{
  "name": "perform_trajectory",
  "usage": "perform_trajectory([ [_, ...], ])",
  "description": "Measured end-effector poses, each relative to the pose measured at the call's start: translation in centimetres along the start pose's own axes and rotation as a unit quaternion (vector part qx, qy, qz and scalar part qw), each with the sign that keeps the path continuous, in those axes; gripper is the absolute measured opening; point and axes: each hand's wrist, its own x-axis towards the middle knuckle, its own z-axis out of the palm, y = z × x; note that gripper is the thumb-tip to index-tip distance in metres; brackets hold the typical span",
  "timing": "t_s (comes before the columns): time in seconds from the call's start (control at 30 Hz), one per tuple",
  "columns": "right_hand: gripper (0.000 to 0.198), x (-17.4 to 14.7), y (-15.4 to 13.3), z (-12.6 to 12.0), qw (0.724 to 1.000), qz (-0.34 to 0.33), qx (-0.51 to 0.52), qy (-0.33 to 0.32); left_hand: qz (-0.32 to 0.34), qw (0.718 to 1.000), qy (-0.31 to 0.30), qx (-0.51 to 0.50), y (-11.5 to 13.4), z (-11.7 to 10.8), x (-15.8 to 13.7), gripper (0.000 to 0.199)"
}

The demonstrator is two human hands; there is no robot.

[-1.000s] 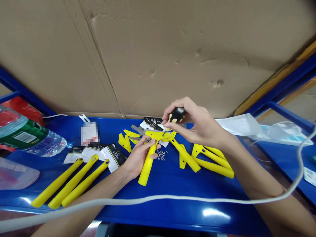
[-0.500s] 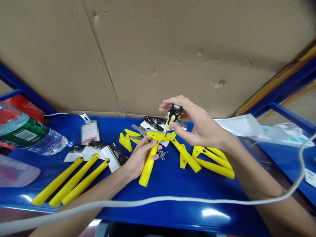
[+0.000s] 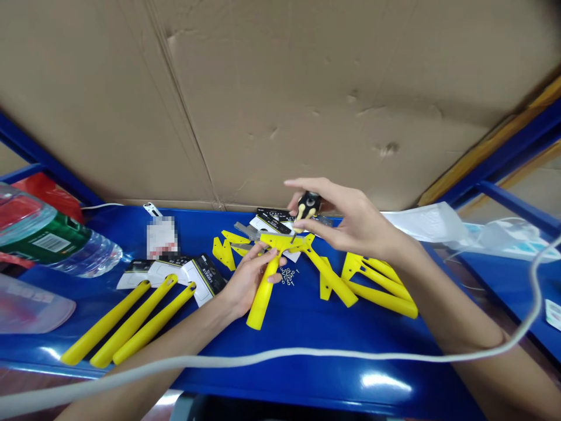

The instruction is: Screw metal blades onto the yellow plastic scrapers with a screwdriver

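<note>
My left hand (image 3: 249, 278) is closed round the handle of a yellow T-shaped scraper (image 3: 262, 301), its head pointing away from me. My right hand (image 3: 342, 219) grips a short screwdriver (image 3: 308, 206) with a black and cream handle between thumb and fingers. The screwdriver stands nearly upright, its tip at the scraper's head. Small loose screws (image 3: 287, 276) lie in a pile just right of the scraper handle. Beyond my left hand are flat yellow plates (image 3: 223, 252) with holes. Another yellow scraper (image 3: 335, 278) lies to the right, partly over a yellow plate.
Three yellow handles (image 3: 131, 321) lie at the left beside black-and-white packaging cards (image 3: 204, 278). More yellow scrapers (image 3: 379, 292) rest at the right. A water bottle (image 3: 56, 240) lies far left. A white cable (image 3: 307, 353) crosses in front of my forearms. Cardboard (image 3: 280, 105) stands behind the blue table (image 3: 307, 374).
The screwdriver handle has tilted and dropped slightly, and the fingers of my right hand have shifted round it, the index finger stretching out. My left hand and the scraper have hardly moved.
</note>
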Motion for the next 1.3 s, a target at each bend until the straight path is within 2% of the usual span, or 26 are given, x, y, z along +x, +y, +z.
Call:
perform_trajectory([
  [0.1,0.053,0.03,-0.09,0.02,1.000,0.010,-0.026,0.013,-0.001,1.000,-0.004,-0.006,0.10,0.02,-0.04,0.033],
  [0.23,0.054,0.05,-0.14,-0.09,1.000,0.017,-0.003,-0.024,0.001,0.999,-0.021,-0.023,0.06,-0.22,-0.01,0.030],
  [0.4,0.044,0.03,0.04,-0.24,0.999,0.000,-0.042,0.015,-0.004,0.999,-0.028,-0.033,0.03,-0.27,-0.07,0.033],
  [0.57,0.050,-0.06,-0.10,-0.59,1.000,0.017,0.002,-0.026,0.000,0.999,-0.024,-0.029,0.18,-0.26,0.01,0.032],
  [0.7,0.036,0.00,-0.02,-0.46,1.000,0.005,-0.025,-0.003,0.002,0.999,-0.026,-0.025,0.14,-0.37,0.16,0.030],
  [0.77,0.042,0.03,0.03,-0.38,0.999,0.006,-0.050,-0.001,-0.001,1.000,-0.020,-0.024,0.12,-0.32,0.20,0.031],
  [0.87,0.053,0.00,0.16,-0.41,0.999,0.016,-0.030,-0.027,-0.002,1.000,-0.005,-0.025,0.10,-0.23,0.25,0.029],
  [1.0,0.047,-0.08,0.49,-0.56,0.999,0.016,-0.029,-0.023,-0.003,1.000,-0.009,-0.026,0.08,-0.29,0.31,0.028],
  [1.17,0.052,-0.09,0.49,-0.67,0.999,0.014,-0.038,-0.030,0.001,1.000,-0.014,-0.019,0.06,-0.53,0.41,0.029],
  [1.3,0.041,-0.09,0.46,-0.67,0.999,0.015,-0.034,-0.030,-0.004,1.000,-0.016,-0.017,0.05,-0.64,0.47,0.028],
])
